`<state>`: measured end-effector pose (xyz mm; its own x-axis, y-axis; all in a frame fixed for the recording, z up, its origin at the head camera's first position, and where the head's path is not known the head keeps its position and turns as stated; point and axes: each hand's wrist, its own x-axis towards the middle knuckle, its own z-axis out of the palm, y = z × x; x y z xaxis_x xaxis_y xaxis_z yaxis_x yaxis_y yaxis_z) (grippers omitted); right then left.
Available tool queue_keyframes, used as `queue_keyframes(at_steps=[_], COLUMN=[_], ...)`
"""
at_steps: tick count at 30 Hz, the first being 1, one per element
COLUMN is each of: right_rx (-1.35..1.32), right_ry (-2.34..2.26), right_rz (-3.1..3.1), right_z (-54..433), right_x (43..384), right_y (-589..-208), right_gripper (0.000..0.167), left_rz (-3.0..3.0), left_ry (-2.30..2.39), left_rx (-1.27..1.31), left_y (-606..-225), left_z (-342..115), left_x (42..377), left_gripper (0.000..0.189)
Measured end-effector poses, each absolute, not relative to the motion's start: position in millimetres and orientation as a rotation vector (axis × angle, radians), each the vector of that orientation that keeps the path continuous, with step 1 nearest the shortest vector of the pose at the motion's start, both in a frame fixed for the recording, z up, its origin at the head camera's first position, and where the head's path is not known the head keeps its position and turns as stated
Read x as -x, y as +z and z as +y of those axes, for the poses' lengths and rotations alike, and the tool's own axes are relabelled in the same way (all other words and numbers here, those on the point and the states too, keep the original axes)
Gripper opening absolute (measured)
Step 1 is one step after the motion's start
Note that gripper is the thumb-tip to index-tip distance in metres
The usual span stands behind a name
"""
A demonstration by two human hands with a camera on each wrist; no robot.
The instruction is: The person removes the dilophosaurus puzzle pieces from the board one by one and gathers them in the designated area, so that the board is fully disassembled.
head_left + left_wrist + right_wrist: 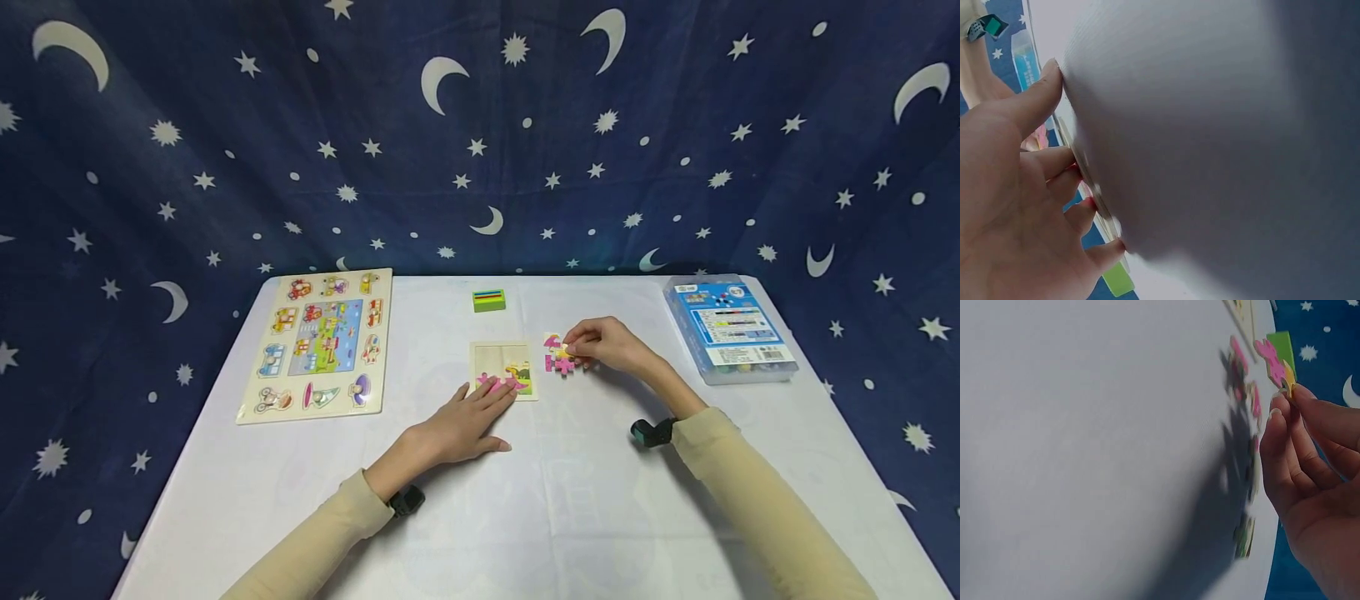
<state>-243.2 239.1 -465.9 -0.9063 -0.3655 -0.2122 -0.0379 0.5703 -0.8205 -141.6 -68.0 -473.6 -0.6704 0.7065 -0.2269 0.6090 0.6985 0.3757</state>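
My left hand lies with its fingers spread and straight on the lower part of a small wooden puzzle tray. Pink and green pieces sit in the tray's lower half, partly covered by those fingers. Just right of the tray, my right hand pinches a pink-and-yellow jigsaw piece between thumb and fingertips. In the right wrist view that piece is raised off the white table. Loose pink pieces lie below this hand, and more pieces stretch along the table beside it.
A green block with coloured stripes stands behind the tray. At the left lies a large peg puzzle board with vehicle shapes. A clear plastic box with a blue label is at the back right. A dark starry curtain hangs behind the table.
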Motion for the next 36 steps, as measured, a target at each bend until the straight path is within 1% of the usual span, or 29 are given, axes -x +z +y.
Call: queue_keyframes(at_steps=[10,19,29,36], right_rx=[0.294,0.278,0.264,0.254], right_ry=[-1.230,-1.210,-1.116,-1.074], right_rz=[2.477,2.512,2.621,2.691], right_z=[258,259,259,257], right_x=[243,242,241,239], right_y=[-469,-473,-475,-474], right_gripper=[0.019,0.016,0.017,0.014], left_rz=[2.552,2.552,2.553,2.563], left_ry=[0.401,0.393,0.376,0.371], left_rx=[-1.009,-1.019,-0.995,-0.987], left_y=[-469,-470,-470,-471], left_z=[-71,-70,-67,-65], left_x=[141,141,140,141], left_gripper=[0.083,0.083,0.083,0.083])
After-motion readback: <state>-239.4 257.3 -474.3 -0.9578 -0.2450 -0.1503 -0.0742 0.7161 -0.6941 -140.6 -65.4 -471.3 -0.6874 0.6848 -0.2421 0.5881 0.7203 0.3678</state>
